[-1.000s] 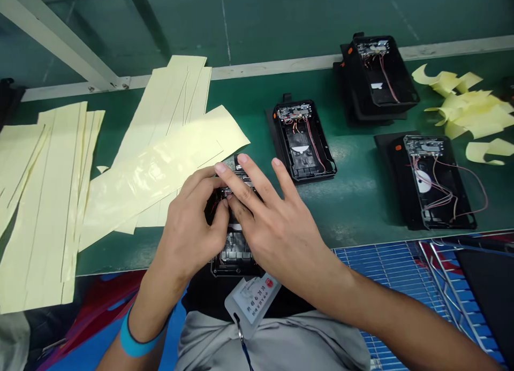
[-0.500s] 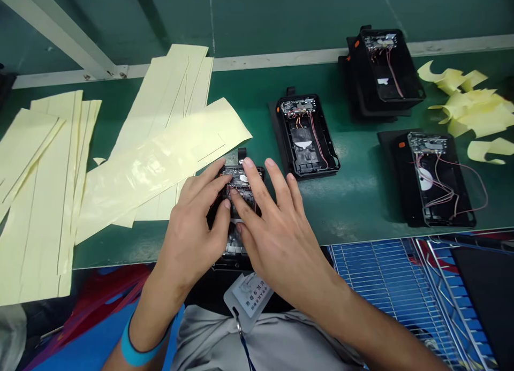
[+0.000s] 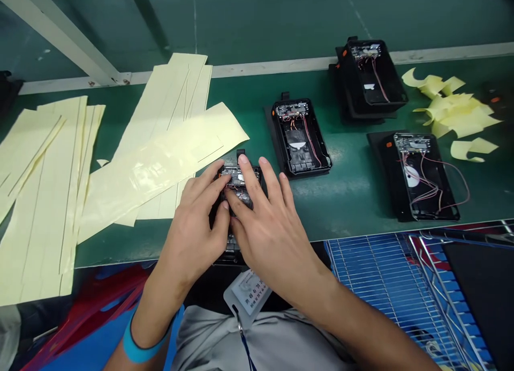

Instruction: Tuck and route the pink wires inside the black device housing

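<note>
At the bench's front edge lies an open black plastic case (image 3: 235, 242) with a circuit board (image 3: 240, 175) across its far end. My left hand (image 3: 198, 221) grips the case's left side, its index fingertip on the board and its thumb down inside. Over the right side my right hand (image 3: 269, 221) spreads its fingers. Its index finger reaches into the case just below the board, close to my left thumb, and the longer fingers stretch past the board. Thin wires show partly near those fingertips; most of the case's inside is hidden by my hands.
Yellow backing sheets (image 3: 44, 199) and a glossy yellow strip (image 3: 160, 167) lie to the left. Rightward are another open case (image 3: 301, 138), stacked cases (image 3: 371, 76), a case with loose wires (image 3: 425, 178) and crumpled yellow scraps (image 3: 458, 111). A wire rack (image 3: 365, 274) stands below the bench.
The view has shifted slightly, so things on the right appear further left. My right hand has moved a little left over the case; my left hand stays nearly in place.
</note>
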A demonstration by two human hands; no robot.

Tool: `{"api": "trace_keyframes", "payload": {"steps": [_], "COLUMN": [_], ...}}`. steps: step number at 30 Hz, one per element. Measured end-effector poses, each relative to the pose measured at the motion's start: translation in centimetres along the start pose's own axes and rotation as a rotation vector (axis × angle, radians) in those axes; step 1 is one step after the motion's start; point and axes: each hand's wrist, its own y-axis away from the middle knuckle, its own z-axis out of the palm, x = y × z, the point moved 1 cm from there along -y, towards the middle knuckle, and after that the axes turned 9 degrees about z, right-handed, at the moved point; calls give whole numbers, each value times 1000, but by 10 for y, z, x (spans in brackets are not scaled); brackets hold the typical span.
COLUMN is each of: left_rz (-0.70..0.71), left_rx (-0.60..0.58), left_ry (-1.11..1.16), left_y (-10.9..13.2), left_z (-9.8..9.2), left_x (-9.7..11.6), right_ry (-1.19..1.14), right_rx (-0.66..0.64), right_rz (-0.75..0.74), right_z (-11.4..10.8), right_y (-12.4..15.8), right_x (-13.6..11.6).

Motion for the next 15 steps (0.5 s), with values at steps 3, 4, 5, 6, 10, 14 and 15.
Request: {"api": "trace_keyframes", "payload": {"steps": [3, 4, 5, 6, 10, 14, 15], "left_rz": [-17, -23, -27, -31, -27, -43, -51], "left_rx": [27, 37, 45, 52, 82, 107, 115], "left_ry": [19, 19, 16, 11, -1, 14, 22], "left_y": [-1, -2, -3, -4, -7, -9, -10], "left_z": [1, 1, 2, 2, 5, 8, 9], "left_x": [0, 0, 0, 0, 0, -1, -2], "right_ry": [-20, -27, -33, -43, -163, -292, -317], "right_rx": [-8, -14, -17, -17, 84, 252, 255], "right_rz": [-4, -8, -12, -18, -19, 44, 59], "right_z": [0, -1, -2, -3, -3, 3, 5], "right_y": [4, 6, 8, 10, 14, 4, -1], "right_x": [3, 4, 5, 6, 12, 23, 25]}}
